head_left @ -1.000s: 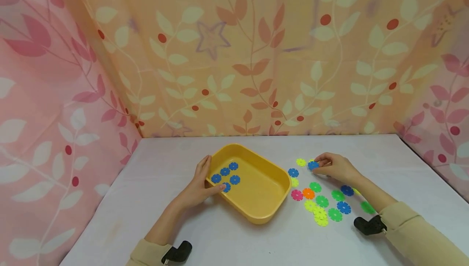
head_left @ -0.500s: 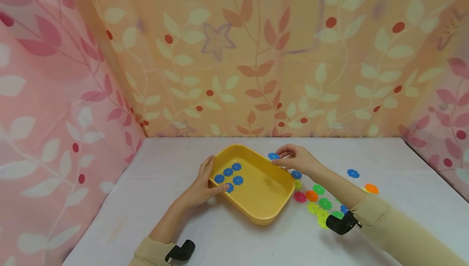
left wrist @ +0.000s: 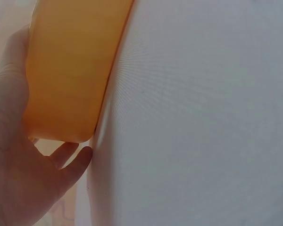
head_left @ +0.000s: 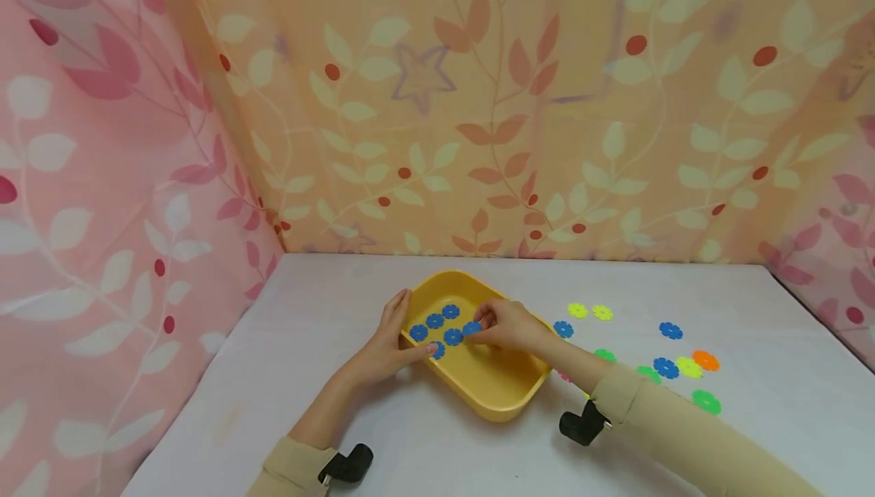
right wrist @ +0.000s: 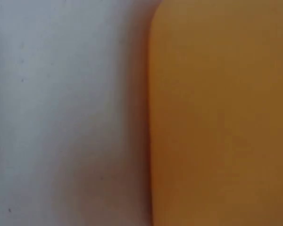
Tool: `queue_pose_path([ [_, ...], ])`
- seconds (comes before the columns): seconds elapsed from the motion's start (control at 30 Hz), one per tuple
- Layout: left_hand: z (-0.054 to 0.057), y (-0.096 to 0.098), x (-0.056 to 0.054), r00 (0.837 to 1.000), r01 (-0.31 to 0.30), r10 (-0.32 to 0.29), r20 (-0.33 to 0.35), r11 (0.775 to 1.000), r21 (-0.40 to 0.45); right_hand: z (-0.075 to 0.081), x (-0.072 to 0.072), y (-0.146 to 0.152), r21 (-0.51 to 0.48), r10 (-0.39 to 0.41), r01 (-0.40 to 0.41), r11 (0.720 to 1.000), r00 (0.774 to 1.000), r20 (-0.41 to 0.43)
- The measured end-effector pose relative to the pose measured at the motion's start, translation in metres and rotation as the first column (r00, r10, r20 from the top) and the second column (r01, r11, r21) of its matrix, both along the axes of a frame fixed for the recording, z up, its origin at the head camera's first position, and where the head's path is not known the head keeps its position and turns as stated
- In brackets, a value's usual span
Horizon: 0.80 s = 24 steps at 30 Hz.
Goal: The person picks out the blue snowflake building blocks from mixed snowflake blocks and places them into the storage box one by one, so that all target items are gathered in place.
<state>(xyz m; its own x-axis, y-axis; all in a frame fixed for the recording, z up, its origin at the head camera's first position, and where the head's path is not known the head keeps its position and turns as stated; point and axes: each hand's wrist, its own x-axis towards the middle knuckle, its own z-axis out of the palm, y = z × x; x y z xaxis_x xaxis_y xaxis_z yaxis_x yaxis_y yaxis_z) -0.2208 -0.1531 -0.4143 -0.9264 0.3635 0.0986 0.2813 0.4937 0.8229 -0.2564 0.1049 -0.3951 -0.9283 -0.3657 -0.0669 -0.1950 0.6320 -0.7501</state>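
Observation:
A yellow plastic tray (head_left: 497, 387) stands on the table, turned at a slant. My left hand (head_left: 383, 349) grips its left corner, thumb over the rim and fingers along the outside; the left wrist view shows that hand (left wrist: 23, 174) against the tray wall (left wrist: 75, 75). Over the inside of the tray, my right hand (head_left: 511, 326) pinches a blue snowflake disc (head_left: 472, 328) between thumb and fingers. Several blue snowflake discs (head_left: 434, 321) lie flat at the tray's left end. In the right wrist view only the tray's outer wall (right wrist: 221, 113) and the tabletop show, without the hand.
Right of the tray, loose snowflake discs lie scattered on the white tabletop (head_left: 225, 406): yellow (head_left: 577, 311), blue (head_left: 671, 330), orange (head_left: 706, 361) and green (head_left: 706, 402). My right forearm hides part of them. A patterned curtain (head_left: 437, 125) hangs behind the table.
My right hand has carried the blue snowflake disc leftward, from the scattered discs across the tray's rim to above its inside. The left hand keeps its grip on the tray corner.

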Motion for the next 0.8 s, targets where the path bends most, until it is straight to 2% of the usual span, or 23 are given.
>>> queue_pose_path([
  [0.03, -0.005, -0.001, -0.003, 1.000, 0.001, -0.001, -0.005, 1.000, -0.004, -0.002, 0.000, 0.000, 0.012, 0.002, -0.002, 1.000, 1.000, -0.007],
  [0.23, -0.005, -0.001, -0.005, 1.000, 0.003, -0.003, 0.005, 1.000, -0.028, -0.009, -0.003, -0.003, 0.127, 0.001, 0.004, 0.992, 0.999, -0.039],
  [0.33, -0.004, -0.002, -0.005, 1.000, 0.003, -0.003, 0.007, 0.999, -0.033, -0.010, -0.004, -0.004, 0.142, -0.011, 0.016, 0.990, 0.999, -0.040],
  [0.53, -0.004, -0.003, -0.006, 1.000, 0.000, 0.000, 0.004, 0.999, -0.038, -0.010, -0.006, -0.009, 0.122, -0.048, 0.051, 0.991, 0.998, -0.029],
  [0.8, -0.006, -0.001, -0.007, 1.000, 0.000, 0.000, 0.005, 1.000, -0.031, -0.011, -0.005, -0.017, 0.031, -0.100, 0.099, 0.995, 0.995, 0.002],
])
